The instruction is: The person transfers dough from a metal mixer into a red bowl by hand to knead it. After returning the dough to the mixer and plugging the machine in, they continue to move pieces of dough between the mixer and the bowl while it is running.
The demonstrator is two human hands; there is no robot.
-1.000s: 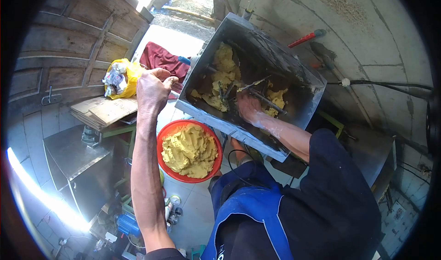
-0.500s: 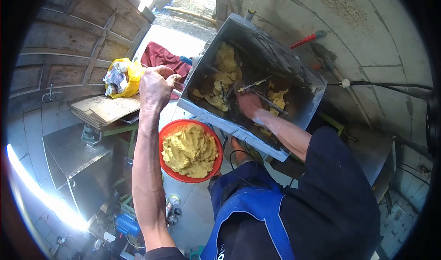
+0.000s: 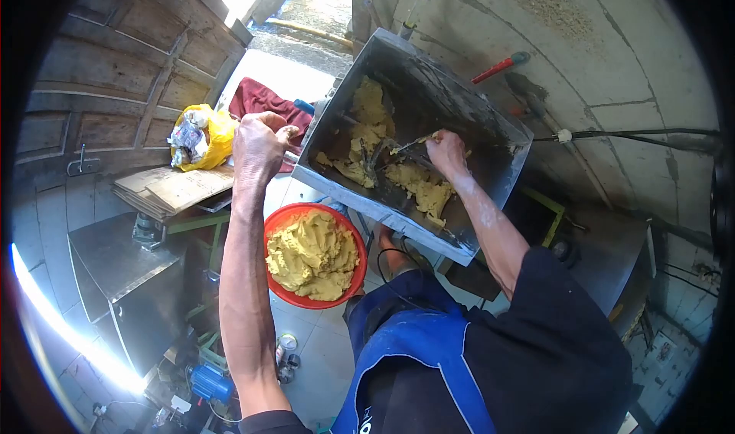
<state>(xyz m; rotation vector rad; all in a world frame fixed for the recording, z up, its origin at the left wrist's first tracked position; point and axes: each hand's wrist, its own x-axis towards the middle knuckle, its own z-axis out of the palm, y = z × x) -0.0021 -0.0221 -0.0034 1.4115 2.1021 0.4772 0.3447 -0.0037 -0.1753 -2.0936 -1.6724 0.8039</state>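
A metal mixing trough point(image 3: 514, 175) stands tilted before me, with yellow dough point(image 3: 371, 116) clinging inside around its mixing blades. Inside it, my right hand point(image 3: 449, 155) is closed around the dough-smeared end of a mixing blade point(image 3: 410, 144). Loose dough point(image 3: 419, 189) lies just below that hand. My left hand point(image 3: 260, 144) makes a fist left of the trough, beside a short metal rod at the trough's side; what it grips is hidden. Beneath the trough's front edge, a red basin point(image 3: 274, 283) holds a big heap of yellow dough point(image 3: 312, 254).
A yellow plastic bag point(image 3: 220, 137) sits on cardboard sheets point(image 3: 180, 186) at left, near a dark red cloth point(image 3: 264, 101). A metal cabinet point(image 3: 126, 258) and blue motor point(image 3: 210, 382) stand lower left. A cable point(image 3: 628, 134) runs along the right wall.
My right hand has risen from the trough's bottom and moved right to the blade's end. More dough shows below it. My left hand stays in its fist.
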